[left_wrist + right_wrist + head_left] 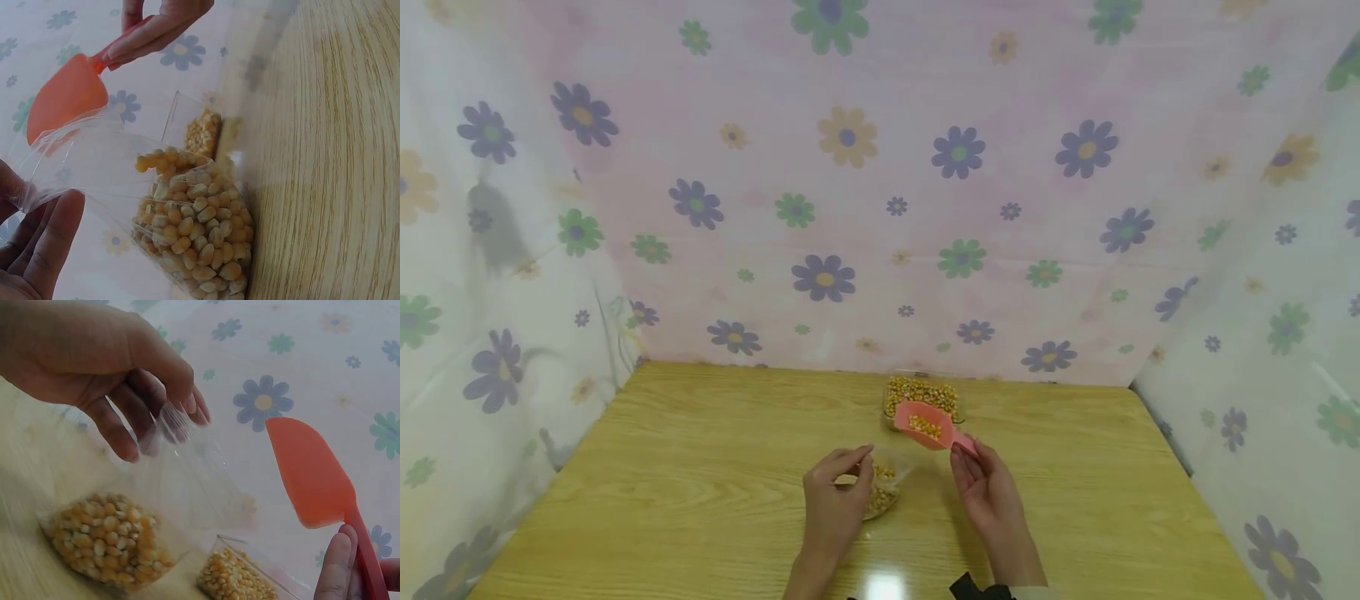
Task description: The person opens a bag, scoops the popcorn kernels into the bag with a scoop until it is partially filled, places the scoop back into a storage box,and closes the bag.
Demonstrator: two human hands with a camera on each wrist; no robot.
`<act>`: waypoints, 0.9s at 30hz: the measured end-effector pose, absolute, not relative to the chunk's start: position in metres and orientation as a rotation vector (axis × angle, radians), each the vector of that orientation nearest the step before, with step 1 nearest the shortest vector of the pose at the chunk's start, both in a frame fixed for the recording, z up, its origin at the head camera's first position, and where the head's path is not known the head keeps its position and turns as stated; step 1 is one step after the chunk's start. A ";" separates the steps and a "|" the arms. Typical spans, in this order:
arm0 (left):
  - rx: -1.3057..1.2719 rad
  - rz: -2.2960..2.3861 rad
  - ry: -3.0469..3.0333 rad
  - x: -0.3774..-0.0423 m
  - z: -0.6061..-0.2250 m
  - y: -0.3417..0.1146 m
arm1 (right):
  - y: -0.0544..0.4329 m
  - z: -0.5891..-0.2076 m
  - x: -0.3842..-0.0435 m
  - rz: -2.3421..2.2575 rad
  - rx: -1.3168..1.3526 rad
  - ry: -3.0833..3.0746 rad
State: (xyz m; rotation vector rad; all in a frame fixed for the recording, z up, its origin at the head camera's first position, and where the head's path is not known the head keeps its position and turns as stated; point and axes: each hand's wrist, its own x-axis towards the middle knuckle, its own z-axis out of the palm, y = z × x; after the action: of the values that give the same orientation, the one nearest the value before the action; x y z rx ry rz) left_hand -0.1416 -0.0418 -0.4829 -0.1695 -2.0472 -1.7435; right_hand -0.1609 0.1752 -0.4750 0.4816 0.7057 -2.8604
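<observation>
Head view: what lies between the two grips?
In the head view: the clear bag of corn held by the left grip, then bare tabletop toward the right grip, with the pink scoop above.

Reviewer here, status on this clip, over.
Left grip pinches clear plastic bag near its top. Right grip holds scoop. Corn kernels in both. Nothing visible blocking scoop from bag.

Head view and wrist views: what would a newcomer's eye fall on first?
Probably the red scoop, held up in the right hand with corn kernels in it. Next comes the clear plastic bag of corn on the wooden table, its top pinched by the left hand.
</observation>
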 end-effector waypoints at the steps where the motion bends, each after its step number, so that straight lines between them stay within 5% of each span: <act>1: -0.173 -1.741 -2.047 -0.142 -0.483 -0.042 | 0.175 -0.475 -0.158 -2.857 0.485 0.711; 27: -0.151 -1.741 -2.066 -0.142 -0.481 -0.041 | 0.163 -0.483 -0.126 -2.748 0.463 1.152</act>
State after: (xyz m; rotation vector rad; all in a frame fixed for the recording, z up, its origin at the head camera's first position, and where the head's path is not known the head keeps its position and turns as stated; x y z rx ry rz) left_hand -0.1421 -0.0413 -0.4807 -0.1510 -2.0661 -1.7414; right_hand -0.1260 0.1629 -0.4834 0.4627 1.1516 -2.7478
